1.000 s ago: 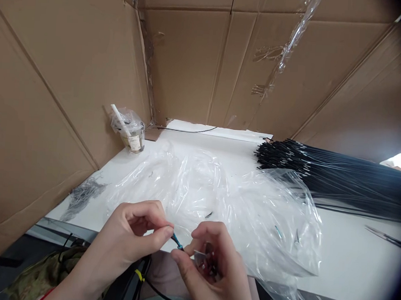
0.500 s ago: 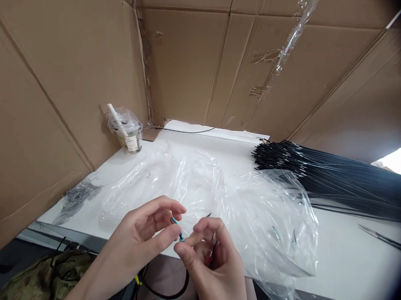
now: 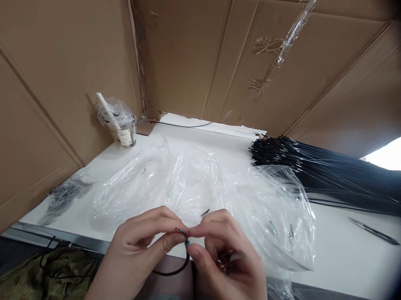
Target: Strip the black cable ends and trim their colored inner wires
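Observation:
In the head view, a black cable [image 3: 176, 272] loops down below my hands above the table's front edge. Its exposed end shows blue-green wire with coppery tips. My left hand [image 3: 147, 244] pinches that end between thumb and forefinger. On the other side, my right hand [image 3: 228, 256] is closed with thumb and fingertips at the same end, touching the cable near where the black sheath stops. A small shiny object is tucked in the right palm, too blurred to name. Beneath and beyond both hands spreads a clear plastic bag [image 3: 198, 181], with short wire scraps on it.
A thick bundle of black cables [image 3: 321, 173] lies at the right. In front of it rests a pair of metal tweezers or scissors [image 3: 374, 231]. A lidded plastic cup [image 3: 123, 134] with a straw stands at the back left, near grey fibres [image 3: 68, 194]. Cardboard walls [image 3: 179, 53] enclose the table.
My hands have come together, and the right thumb and fingers now meet the left ones at the cable's end. The view has shifted slightly.

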`<move>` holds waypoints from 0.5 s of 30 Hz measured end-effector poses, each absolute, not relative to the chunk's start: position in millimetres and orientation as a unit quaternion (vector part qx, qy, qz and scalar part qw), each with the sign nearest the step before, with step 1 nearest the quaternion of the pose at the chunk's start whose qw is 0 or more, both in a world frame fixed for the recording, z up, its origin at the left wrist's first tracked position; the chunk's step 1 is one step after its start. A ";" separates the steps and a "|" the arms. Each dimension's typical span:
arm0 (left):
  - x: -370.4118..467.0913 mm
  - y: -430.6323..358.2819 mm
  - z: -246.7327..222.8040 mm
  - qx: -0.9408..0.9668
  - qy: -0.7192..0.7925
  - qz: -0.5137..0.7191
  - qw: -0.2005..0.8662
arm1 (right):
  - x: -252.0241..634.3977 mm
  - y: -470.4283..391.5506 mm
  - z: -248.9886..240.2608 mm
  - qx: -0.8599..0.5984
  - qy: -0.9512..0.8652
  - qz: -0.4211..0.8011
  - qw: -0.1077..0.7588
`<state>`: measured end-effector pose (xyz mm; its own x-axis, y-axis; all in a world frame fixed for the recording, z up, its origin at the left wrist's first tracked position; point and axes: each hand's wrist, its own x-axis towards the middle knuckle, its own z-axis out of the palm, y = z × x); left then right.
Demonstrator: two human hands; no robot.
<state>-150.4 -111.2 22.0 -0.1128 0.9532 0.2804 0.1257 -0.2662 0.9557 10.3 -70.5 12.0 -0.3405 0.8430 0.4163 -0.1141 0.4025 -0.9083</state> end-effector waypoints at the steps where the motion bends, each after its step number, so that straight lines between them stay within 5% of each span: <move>1: -149.3 -111.9 22.2 0.566 0.485 0.568 0.349 | 11.6 -70.3 14.9 -0.275 -0.680 0.463 0.497; 9: -144.5 -118.2 20.8 0.611 0.514 0.544 0.257 | 20.9 -66.4 23.6 -0.292 -0.732 0.455 0.415; 15: -126.3 -109.6 13.0 0.508 0.476 0.539 0.473 | 16.0 -63.2 16.4 -0.280 -0.695 0.483 0.452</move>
